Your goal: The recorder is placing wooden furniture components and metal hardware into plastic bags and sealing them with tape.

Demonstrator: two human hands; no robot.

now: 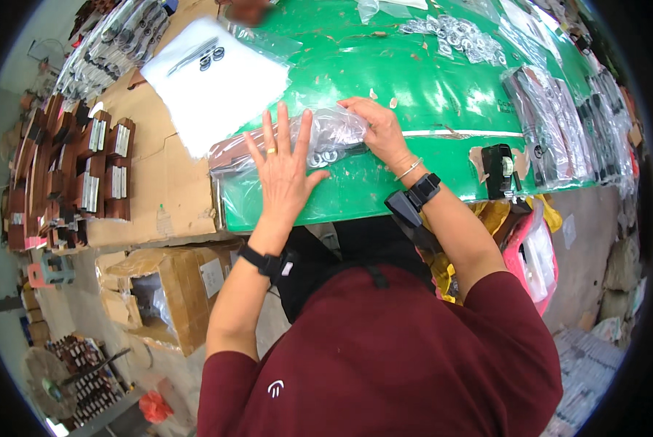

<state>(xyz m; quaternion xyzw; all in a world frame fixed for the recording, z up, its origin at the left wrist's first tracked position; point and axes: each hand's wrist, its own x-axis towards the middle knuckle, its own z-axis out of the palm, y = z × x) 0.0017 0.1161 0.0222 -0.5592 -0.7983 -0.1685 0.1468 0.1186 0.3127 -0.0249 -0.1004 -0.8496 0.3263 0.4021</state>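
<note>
The step in hand looks like wrapping: a long reddish-brown piece that looks like wood [228, 151] lies inside a crinkled, clear plastic bag [333, 130] near the front edge of the bright green table [414, 178], and the spare film seems to be getting smoothed or folded at its right end. The bare left hand [282, 171], with a gold-coloured ring on one finger, lies over the middle of the package with its fingers spread and released, grasping nothing; the brown piece shows to the left of these fingers, while looser, bunched film shows to their right. The bare right hand [386, 135] is bent over the right end of the bag, its index finger reaching along the far edge and its thumb on the near side; the fingers touch the film, but whether they actually pinch it cannot be told. Small black-and-white ring shapes [324, 156] show at the near side of the film, between the two hands. The next move probably calls for the left hand to hold the package steady while the right draws the slack tight and folds it flat, perhaps to be fastened from the black tape dispenser [495, 171] standing on the table farther right.
</note>
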